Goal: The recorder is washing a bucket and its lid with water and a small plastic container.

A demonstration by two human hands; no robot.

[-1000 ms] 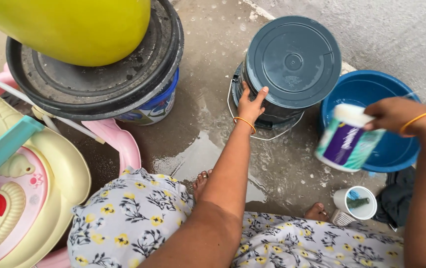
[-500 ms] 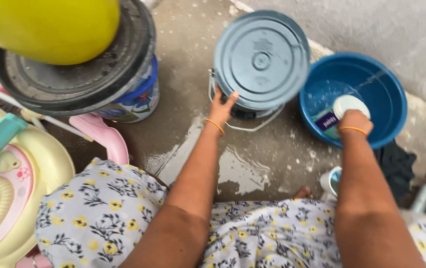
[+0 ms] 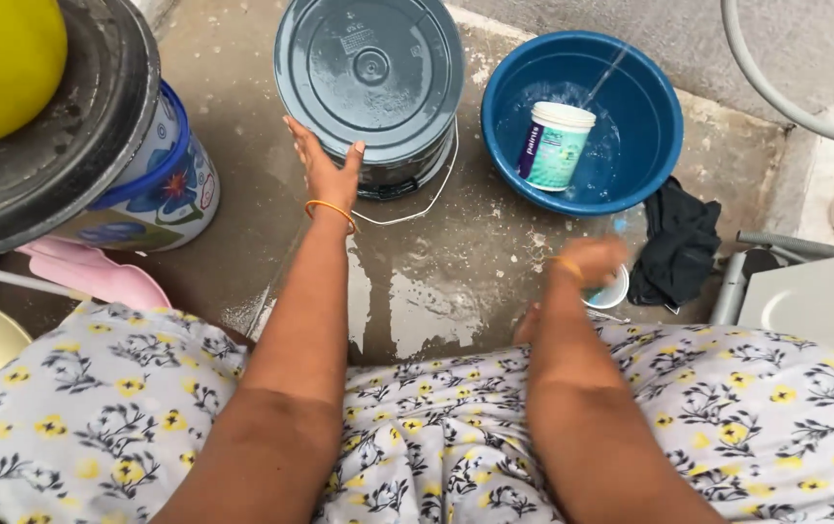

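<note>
Left hand (image 3: 325, 175) lies spread and flat against the near side of the grey bucket (image 3: 370, 87), fingers pointing up toward its lid; it grips nothing. An orange bangle sits at that wrist. Right hand (image 3: 590, 260) is motion-blurred, positioned low over a small white cup (image 3: 611, 291) on the wet concrete floor (image 3: 417, 281); whether it is spread or closed on the cup cannot be told.

The grey bucket stands upright on the floor, lid on, wire handle hanging down toward the person. Just to its right sits a blue basin (image 3: 650, 116) containing shallow water and a white paint container (image 3: 553, 146), standing upright. A black cloth (image 3: 677, 247) lies beside the basin's near right rim. On the left, a floral-printed bucket (image 3: 160, 184) carries a dark round pan (image 3: 58, 165).
</note>
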